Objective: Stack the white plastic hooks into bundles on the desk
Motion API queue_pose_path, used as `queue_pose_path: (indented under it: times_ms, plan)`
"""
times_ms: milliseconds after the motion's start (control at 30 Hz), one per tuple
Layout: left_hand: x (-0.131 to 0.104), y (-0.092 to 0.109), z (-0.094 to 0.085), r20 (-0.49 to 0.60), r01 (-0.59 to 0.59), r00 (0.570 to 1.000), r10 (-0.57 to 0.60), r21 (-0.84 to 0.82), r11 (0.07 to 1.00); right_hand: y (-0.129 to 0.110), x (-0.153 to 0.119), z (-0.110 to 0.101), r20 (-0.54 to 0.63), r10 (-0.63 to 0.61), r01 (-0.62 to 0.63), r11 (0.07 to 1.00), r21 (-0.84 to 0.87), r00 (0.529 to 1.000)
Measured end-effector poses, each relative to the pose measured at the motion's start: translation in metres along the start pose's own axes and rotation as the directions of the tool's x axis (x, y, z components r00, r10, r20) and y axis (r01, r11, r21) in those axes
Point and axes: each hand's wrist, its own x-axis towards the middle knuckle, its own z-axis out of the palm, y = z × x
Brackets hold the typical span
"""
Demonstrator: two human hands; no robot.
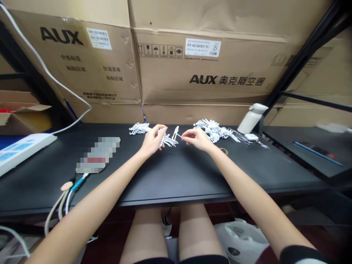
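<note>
Just left of the middle of the black table, my left hand (154, 139) is closed around a bunch of thin white plastic pieces (169, 140), whose ends stick out to the right. My right hand (195, 138) pinches one slim white piece (177, 134) by its end, close beside that bunch. Behind my left hand lies a small pile of white hooked pieces (139, 128). A larger heap of similar pieces (211, 130) lies behind and to the right of my right hand. The exact shape of the pinched piece is too small to tell.
A cream bottle (251, 118) stands at the back right, with a small white case (251, 137) near it. A yellow band (224, 151) lies by my right forearm. On the left are a blurred-out phone (98, 156) with cables and a power strip (26, 148). Cardboard boxes (165, 84) line the back.
</note>
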Motion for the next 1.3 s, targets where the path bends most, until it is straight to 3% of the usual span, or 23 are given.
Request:
queue_pose_path:
  times_ms: [200, 667, 900, 1300]
  plan:
    - [-0.002, 0.0, 0.002, 0.026, 0.002, 1.0, -0.002, 0.003, 1.0, -0.001, -0.001, 0.005, 0.083, -0.019, 0.017, 1.0, 0.019, 0.996]
    - [-0.004, -0.001, 0.005, 0.04, 0.04, 0.998, -0.041, 0.016, 0.999, -0.007, -0.005, 0.016, 0.098, -0.059, 0.052, 0.996, 0.078, 0.993]
    - [-0.004, 0.005, 0.008, 0.068, 0.148, 0.987, -0.142, -0.09, 0.985, -0.01, -0.006, 0.019, 0.071, -0.021, 0.012, 0.993, 0.118, 0.997]
    - [-0.006, 0.003, 0.008, 0.075, 0.137, 0.989, -0.131, -0.091, 0.986, -0.015, -0.007, 0.026, 0.042, 0.098, -0.106, 0.949, 0.297, 0.994]
